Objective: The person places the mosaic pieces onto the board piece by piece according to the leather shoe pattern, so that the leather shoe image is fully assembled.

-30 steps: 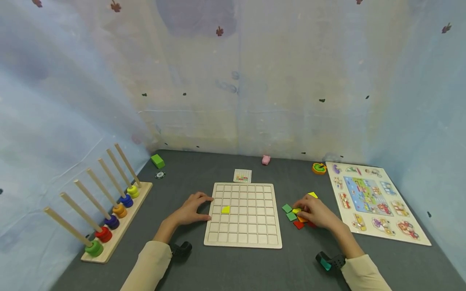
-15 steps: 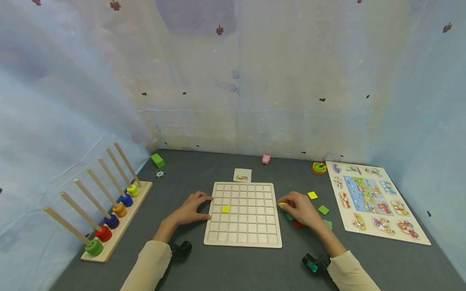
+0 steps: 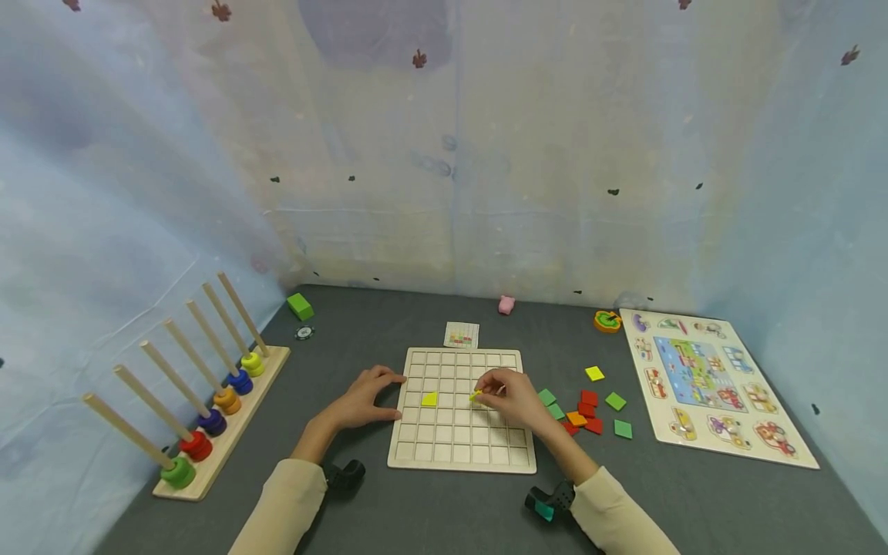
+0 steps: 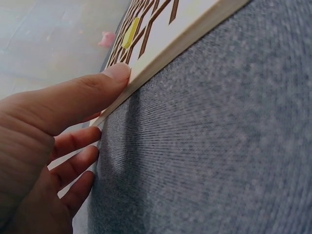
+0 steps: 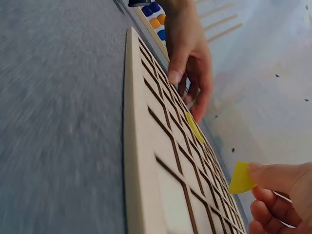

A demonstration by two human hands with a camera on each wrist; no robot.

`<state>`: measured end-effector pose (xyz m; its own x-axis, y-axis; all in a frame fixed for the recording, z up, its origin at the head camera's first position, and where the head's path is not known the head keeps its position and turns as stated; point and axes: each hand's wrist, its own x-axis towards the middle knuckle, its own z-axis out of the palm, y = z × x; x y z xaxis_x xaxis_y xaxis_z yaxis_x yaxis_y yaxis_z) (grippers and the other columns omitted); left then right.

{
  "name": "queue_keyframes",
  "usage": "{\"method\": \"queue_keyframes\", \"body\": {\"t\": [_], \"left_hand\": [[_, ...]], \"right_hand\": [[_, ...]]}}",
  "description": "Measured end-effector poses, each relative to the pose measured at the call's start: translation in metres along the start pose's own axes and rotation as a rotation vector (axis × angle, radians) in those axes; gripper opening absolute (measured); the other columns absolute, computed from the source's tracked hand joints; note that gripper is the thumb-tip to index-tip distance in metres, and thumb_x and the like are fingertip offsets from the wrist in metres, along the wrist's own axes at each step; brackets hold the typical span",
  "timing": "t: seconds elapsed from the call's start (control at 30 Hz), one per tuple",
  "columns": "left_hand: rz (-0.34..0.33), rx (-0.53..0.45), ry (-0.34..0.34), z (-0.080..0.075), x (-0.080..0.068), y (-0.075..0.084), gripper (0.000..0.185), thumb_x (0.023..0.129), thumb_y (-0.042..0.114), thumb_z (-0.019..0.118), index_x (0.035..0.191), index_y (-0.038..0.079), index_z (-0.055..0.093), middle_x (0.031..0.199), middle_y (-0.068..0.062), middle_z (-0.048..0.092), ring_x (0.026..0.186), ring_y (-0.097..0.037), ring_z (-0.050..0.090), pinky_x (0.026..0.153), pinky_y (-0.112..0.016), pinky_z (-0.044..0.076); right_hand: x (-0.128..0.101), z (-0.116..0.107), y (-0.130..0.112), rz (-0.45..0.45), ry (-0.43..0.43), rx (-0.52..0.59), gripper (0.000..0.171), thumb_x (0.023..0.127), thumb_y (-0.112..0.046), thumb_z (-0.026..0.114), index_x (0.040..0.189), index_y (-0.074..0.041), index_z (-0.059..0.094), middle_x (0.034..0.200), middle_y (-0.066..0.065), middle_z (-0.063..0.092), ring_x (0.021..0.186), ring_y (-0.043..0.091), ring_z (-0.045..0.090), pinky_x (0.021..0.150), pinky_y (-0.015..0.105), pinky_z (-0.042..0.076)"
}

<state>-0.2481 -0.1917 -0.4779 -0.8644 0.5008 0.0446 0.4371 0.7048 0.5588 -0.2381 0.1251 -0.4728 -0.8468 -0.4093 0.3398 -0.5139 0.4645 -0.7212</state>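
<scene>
A square wooden grid board (image 3: 462,447) lies on the table, with one yellow tile (image 3: 429,399) in a cell left of its middle. My left hand (image 3: 362,398) touches the board's left edge with thumb and index finger; the other fingers (image 4: 73,168) are loosely bent beside it. Over the middle of the board, my right hand (image 3: 512,395) pinches a second yellow tile (image 5: 240,178) between thumb and fingers, tilted and raised above the cells. Right of the board lie loose green tiles (image 3: 623,428), red tiles (image 3: 588,398), an orange tile (image 3: 576,418) and a yellow tile (image 3: 594,374).
A small pattern card (image 3: 461,334) lies behind the board. At the left stands a peg rack (image 3: 229,432) with coloured rings; at the right lies a picture puzzle board (image 3: 735,451). A green block (image 3: 301,307), a chip (image 3: 304,333), a pink pig (image 3: 506,305) and a round toy (image 3: 607,321) sit farther back.
My right hand has picked the yellow tile out of the loose pile and carried it left over the board, uncovering the red and orange tiles. My left hand has stayed put.
</scene>
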Motion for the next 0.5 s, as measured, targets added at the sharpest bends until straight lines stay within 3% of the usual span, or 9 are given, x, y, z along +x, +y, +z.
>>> {"method": "queue_keyframes", "body": {"t": [0.3,0.5], "left_hand": [[0.007,-0.007,0.002,0.000,0.000,0.000,0.061,0.079,0.033,0.074,0.132,0.011,0.052,0.126,-0.009,0.044,0.116,-0.029,0.040,0.095,-0.054,0.032],[-0.008,-0.003,0.003,0.001,0.001,-0.002,0.062,0.079,0.034,0.075,0.132,0.012,0.052,0.127,-0.009,0.044,0.117,-0.029,0.039,0.096,-0.054,0.032]], "right_hand": [[0.013,0.025,0.004,-0.009,0.028,0.015,0.007,0.083,-0.010,0.070,0.089,-0.007,0.068,0.073,-0.003,0.061,0.061,0.004,0.051,0.057,0.023,0.045],[0.015,0.033,0.006,0.000,0.042,-0.057,0.007,0.083,-0.011,0.071,0.090,-0.010,0.070,0.073,-0.006,0.060,0.061,0.003,0.052,0.057,0.022,0.044]]}}
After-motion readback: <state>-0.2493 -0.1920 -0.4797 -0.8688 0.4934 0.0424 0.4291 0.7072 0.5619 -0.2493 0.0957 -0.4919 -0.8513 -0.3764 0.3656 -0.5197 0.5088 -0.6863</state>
